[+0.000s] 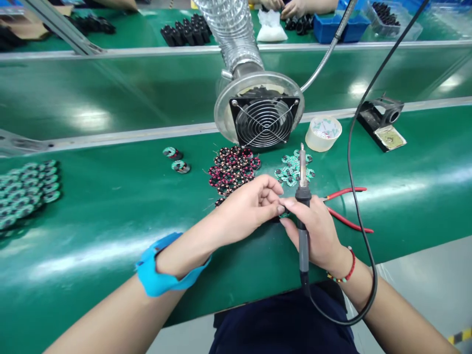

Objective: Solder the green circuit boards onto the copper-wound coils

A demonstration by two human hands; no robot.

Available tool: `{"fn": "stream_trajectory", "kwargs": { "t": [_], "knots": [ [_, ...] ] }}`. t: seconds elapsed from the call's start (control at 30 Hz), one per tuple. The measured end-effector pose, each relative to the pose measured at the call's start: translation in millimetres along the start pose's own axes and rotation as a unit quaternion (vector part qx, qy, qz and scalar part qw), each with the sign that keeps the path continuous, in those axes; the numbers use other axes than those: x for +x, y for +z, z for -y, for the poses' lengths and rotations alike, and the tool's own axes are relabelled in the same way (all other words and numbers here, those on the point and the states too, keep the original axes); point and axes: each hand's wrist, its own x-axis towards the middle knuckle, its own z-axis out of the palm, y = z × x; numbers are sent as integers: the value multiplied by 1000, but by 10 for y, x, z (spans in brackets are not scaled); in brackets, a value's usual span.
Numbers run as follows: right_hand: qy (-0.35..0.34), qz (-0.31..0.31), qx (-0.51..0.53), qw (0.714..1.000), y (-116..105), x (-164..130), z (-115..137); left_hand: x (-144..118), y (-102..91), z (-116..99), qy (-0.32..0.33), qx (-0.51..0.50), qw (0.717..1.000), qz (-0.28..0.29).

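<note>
My right hand [317, 231] grips a soldering iron [303, 196], tip pointing up and away, its black cable [354, 162] looping off to the right. My left hand [250, 204] meets it fingertip to fingertip, and both pinch a small round green part [283, 215] that is mostly hidden by the fingers. Just beyond my left hand lies a pile of copper-wound coils [232, 169]. A scatter of small green round circuit boards [293, 169] lies behind the iron's tip. A blue wrist strap [162, 275] circles my left wrist.
A fume extractor fan [263, 120] on a ribbed hose stands behind the piles. Red-handled pliers [346, 209] lie right of my hand. A tape roll [323, 132], an iron stand [383, 123], more green boards [25, 191] at left. Another person's hands [291, 7] work beyond the conveyor.
</note>
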Motion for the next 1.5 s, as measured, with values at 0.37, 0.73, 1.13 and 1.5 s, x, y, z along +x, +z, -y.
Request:
{"fn": "stream_trajectory", "kwargs": {
  "t": [0.37,0.73,1.13,1.5],
  "knots": [
    [140,-24,124,982,-27,-102,-108,-159,-2,413,159,388,907,-31],
    [66,104,152,981,74,-2,-20,-159,139,598,173,409,889,-115],
    [117,120,73,983,121,-10,-35,-137,-62,524,173,313,931,-78],
    [91,66,62,992,131,26,15,-74,-45,466,134,191,970,-66]
  ]
}}
